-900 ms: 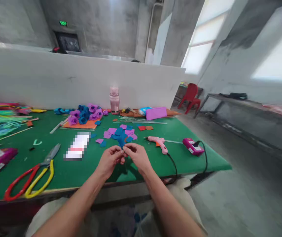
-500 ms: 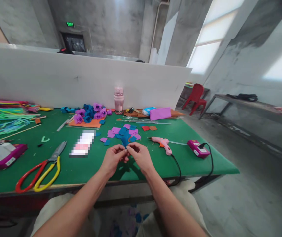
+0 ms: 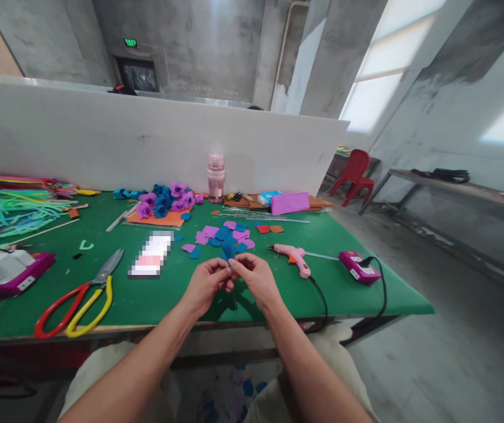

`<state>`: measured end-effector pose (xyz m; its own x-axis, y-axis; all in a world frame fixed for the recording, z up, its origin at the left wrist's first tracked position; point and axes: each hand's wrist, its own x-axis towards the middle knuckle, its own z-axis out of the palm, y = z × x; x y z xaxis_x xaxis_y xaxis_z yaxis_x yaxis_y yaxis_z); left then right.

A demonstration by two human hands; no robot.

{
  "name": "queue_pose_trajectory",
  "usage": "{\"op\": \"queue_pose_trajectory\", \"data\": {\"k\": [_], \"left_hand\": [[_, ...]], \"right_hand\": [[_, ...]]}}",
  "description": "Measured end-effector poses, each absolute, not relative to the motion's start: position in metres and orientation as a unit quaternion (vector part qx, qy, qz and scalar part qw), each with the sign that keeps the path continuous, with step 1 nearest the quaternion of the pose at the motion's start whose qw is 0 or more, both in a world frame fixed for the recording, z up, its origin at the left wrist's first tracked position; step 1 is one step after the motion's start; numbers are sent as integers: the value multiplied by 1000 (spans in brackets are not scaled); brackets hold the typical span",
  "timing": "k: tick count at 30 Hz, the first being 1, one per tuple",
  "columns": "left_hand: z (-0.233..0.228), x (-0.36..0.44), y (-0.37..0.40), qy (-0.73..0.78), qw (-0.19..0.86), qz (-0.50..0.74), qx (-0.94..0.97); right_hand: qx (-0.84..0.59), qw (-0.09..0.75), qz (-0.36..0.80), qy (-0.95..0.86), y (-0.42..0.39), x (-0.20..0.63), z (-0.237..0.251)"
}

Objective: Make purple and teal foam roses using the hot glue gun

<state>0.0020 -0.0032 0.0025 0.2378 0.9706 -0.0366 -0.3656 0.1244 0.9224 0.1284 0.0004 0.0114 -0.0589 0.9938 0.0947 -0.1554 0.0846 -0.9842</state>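
Observation:
At the near middle of the table, my left hand (image 3: 209, 284) and my right hand (image 3: 255, 279) meet fingertip to fingertip. Both pinch the base of a blue paper flower (image 3: 229, 245), whose petals stand up above the fingers. A thin stem (image 3: 235, 298) hangs below them. Just beyond lie loose purple and blue paper petals (image 3: 211, 231). To the right rests a pink glue gun (image 3: 294, 256), its nozzle pointing left.
Large scissors (image 3: 97, 285) with red and yellow handles lie at left, near a phone-shaped blurred patch (image 3: 151, 254). Finished paper flowers (image 3: 164, 201) and a pink bottle (image 3: 216, 177) stand at the back. A power strip (image 3: 359, 268) sits on the right, another (image 3: 18, 281) on the left.
The blue flower has turned and looks narrower and more upright between my fingers. Its thin stem now shows below my hands. The whole view has shifted slightly.

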Motion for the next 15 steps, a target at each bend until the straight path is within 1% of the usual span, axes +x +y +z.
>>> {"op": "queue_pose_trajectory", "data": {"k": [8,12,15], "left_hand": [[1,2,-3,357,652,502,442],[5,1,-3,350,671,501,420],[7,-1,-1,356,666,512,410]], "right_hand": [[-414,545,537,-494,3,129,7],[-399,544,538,-504,4,131,7],[-398,558,536,-493,6,133,6]]}}
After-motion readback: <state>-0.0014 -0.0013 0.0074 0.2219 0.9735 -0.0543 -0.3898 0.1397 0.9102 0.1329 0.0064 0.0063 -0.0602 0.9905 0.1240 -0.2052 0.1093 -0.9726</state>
